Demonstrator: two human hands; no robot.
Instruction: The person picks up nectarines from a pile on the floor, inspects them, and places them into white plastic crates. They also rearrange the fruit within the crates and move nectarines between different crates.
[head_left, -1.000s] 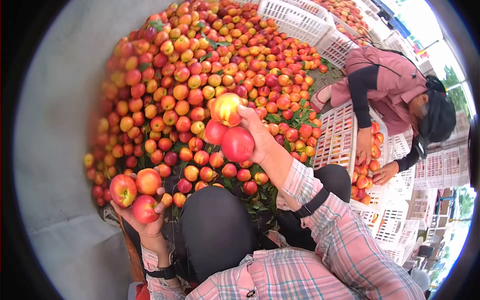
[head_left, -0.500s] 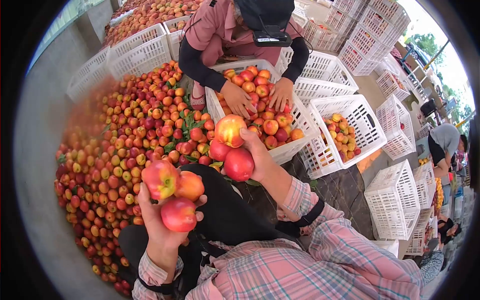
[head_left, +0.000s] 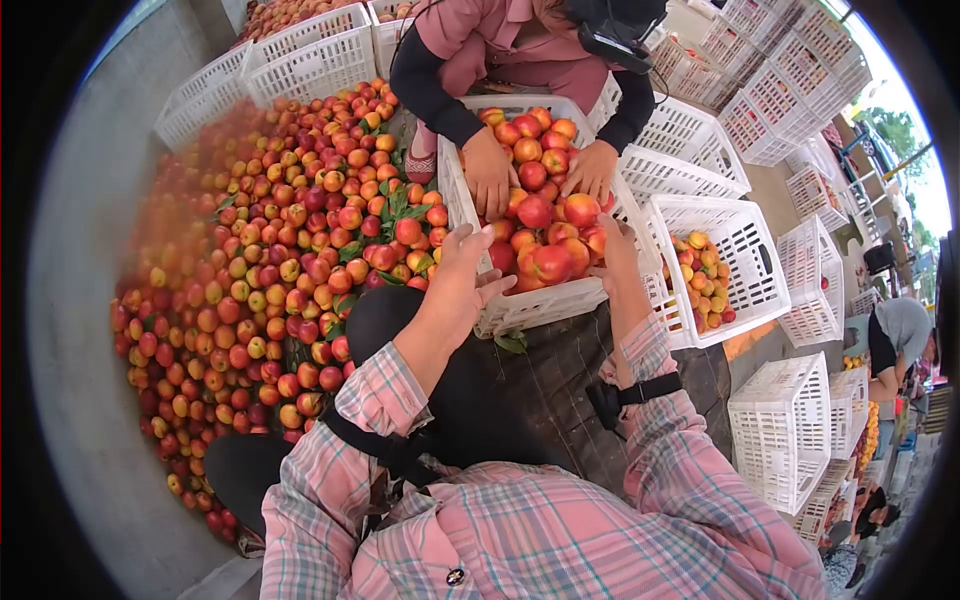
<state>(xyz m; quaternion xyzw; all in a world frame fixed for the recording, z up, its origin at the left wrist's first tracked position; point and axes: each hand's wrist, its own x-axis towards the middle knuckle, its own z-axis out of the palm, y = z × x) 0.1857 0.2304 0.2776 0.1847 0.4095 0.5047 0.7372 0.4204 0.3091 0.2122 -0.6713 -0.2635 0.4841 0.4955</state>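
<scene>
A white plastic crate (head_left: pixel 540 307) stands in front of me, heaped with red and yellow nectarines (head_left: pixel 553 263). My left hand (head_left: pixel 458 285) is at its near left corner, palm turned toward the fruit, fingers spread and holding nothing. Over the right side of the same crate is my right hand (head_left: pixel 620 258), its fingers apart beside the nearest nectarines; part of its fingertips is hard to make out. Across from me a co-worker's two hands (head_left: pixel 488 175) rest on the far part of the fruit.
A large pile of nectarines (head_left: pixel 250 300) covers the ground at left, beside a grey wall (head_left: pixel 80 300). To the right, another white crate (head_left: pixel 765 285) holds some yellowish fruit. More white crates (head_left: pixel 775 430) stand farther right and behind. Other people are at the far right.
Both hands have moved forward to the crate and let go of the several nectarines they held. The nectarines now lie on the crate's near side. My view has shifted slightly.
</scene>
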